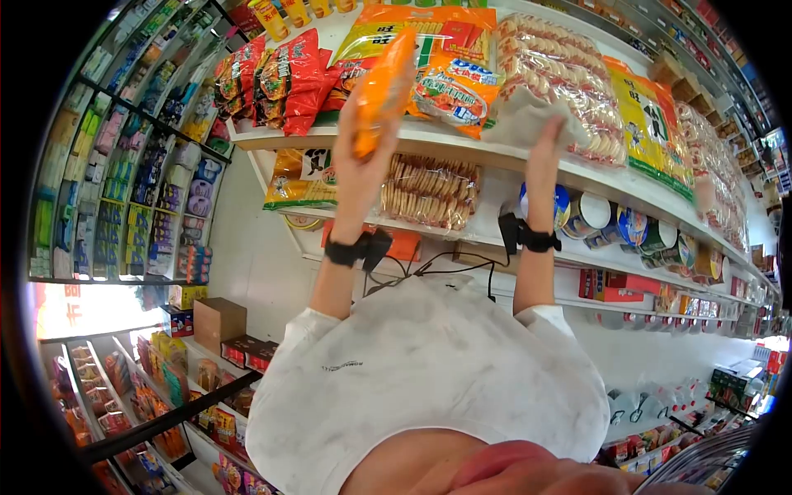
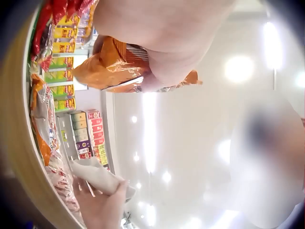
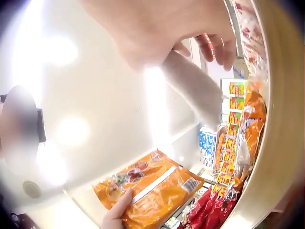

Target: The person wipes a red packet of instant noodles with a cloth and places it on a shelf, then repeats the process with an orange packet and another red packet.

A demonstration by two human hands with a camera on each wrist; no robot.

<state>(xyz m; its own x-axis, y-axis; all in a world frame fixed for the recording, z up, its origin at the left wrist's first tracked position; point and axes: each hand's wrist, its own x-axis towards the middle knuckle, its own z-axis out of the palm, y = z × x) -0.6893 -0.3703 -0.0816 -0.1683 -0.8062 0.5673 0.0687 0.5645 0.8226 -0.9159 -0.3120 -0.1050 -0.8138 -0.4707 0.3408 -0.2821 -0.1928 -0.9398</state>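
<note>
While both hands reach over the upper shelf, each has one article in its grip, listed as follows

Item one: orange food packet, glossy plastic, seemingly instant noodles, its printed face crossed by a white band beside a barcode. Left hand grips it by the lower part, thumb over the face and fingers closed round the near side; the head view shows it raised, long axis steep, upper end leaning slightly toward the right hand

Item two: pale grey cloth, crumpled, bunched in the right hand, whose fingers are bent; how tightly they close, one cannot tell

Item three: orange noodle packet, front up, lying on the shelf between the raised packet and the cloth, the cloth just beside it; the right hand is the nearer of the two

Item four: red glossy food packets, several, grouped on the left hand's side of the raised packet

Item five: clear bags of round crackers, stacked beyond the cloth; yellow-and-orange snack bag behind the raised packet

Principal relation: raised packet upright, near the shelf's front edge, held apart from the cloth
</note>
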